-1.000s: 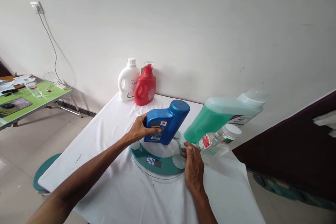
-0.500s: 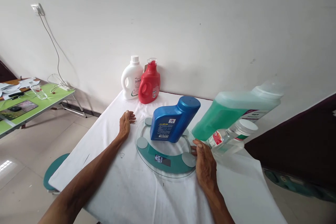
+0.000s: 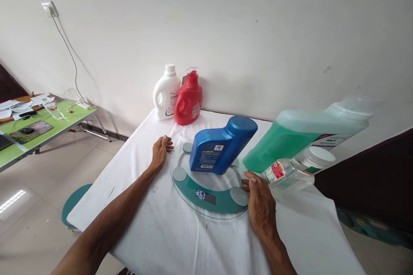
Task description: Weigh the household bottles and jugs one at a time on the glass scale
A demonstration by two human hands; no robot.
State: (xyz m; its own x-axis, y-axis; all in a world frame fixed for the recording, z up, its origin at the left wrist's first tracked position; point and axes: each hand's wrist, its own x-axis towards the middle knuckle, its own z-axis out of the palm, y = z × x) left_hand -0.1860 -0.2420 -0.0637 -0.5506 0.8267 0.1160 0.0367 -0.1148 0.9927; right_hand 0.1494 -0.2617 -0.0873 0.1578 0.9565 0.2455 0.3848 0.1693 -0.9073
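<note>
Now blue bottle [image 3: 219, 148] on scale [image 3: 209, 200]; left hand [image 3: 160, 153], right hand [image 3: 260, 204] flat, grip empty, flanking rim.

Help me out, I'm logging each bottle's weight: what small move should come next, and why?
Probably read the display first, keeping hands off. The blue bottle stands alone on the scale, the left hand lies flat on the cloth beside it, but the right hand sits at the scale's rim; easing it away would likely keep the reading true.
</note>
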